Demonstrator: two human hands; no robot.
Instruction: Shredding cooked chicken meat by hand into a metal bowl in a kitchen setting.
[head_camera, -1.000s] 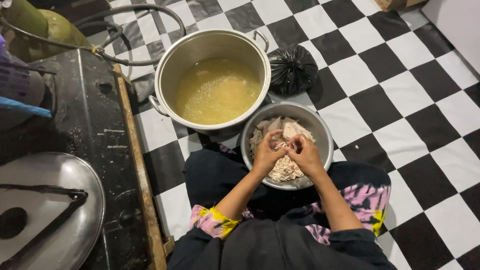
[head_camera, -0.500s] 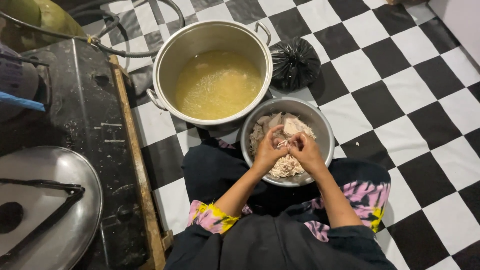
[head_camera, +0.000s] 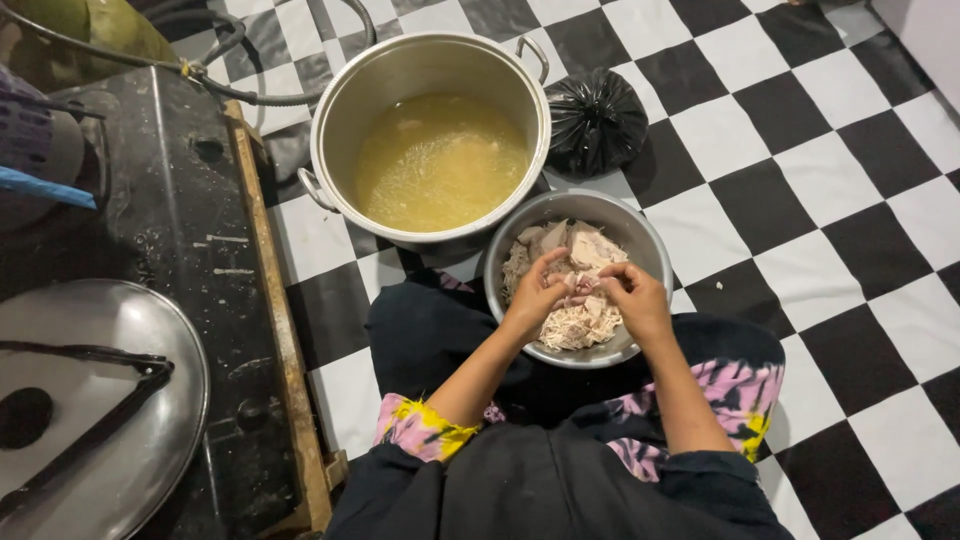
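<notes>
A steel bowl (head_camera: 652, 240) rests on my lap, holding pale cooked chicken (head_camera: 575, 325), part whole pieces and part fine shreds. My left hand (head_camera: 535, 295) and my right hand (head_camera: 636, 300) meet over the bowl's middle, fingertips pinched on one small piece of chicken (head_camera: 583, 286) between them. Beyond the bowl stands a large steel pot (head_camera: 330, 130) with two handles, filled with yellowish broth (head_camera: 440, 160).
A tied black plastic bag (head_camera: 595, 120) lies right of the pot on the black-and-white checkered floor (head_camera: 830, 200). To my left sits a dark stove top (head_camera: 170, 230) with a wooden edge, a steel lid (head_camera: 110, 400) and a hose (head_camera: 250, 95).
Both hands stay over the bowl, fingers working the same piece of chicken with small movements. The camera view has shifted slightly; pot and bowl have not moved.
</notes>
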